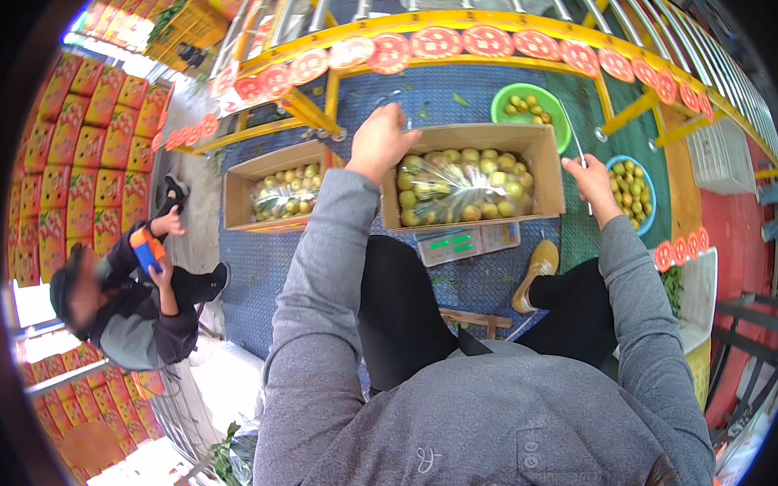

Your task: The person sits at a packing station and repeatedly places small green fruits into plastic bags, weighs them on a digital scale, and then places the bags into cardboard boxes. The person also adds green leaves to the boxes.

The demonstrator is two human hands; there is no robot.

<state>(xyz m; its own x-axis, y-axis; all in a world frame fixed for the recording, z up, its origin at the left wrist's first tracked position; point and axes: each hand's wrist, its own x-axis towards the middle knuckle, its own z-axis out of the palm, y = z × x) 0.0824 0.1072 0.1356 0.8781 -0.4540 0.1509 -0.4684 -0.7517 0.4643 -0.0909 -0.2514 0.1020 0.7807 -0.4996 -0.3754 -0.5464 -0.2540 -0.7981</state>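
Note:
In front of me stands an open cardboard box [546, 173] of round yellow-green fruit [489, 165], with a clear plastic bag [448, 188] bunched over them. At the box's upper left corner is my left hand [380, 140], fingers curled; what they hold, if anything, is hidden. My right hand [594, 183], just off the box's right side, grips a thin, pale, straight rod [572, 128] that points up and away. Under the near edge of the box shows a digital scale [492, 239] with a green lit display.
A second fruit box [236, 197] sits to the left. A green basin [504, 104] and a blue basin [650, 202] hold loose fruit at right. Beyond runs a yellow-framed roller conveyor [420, 20]. A seated person [138, 316] holds an orange-and-blue object [147, 250] near stacked cartons [71, 151].

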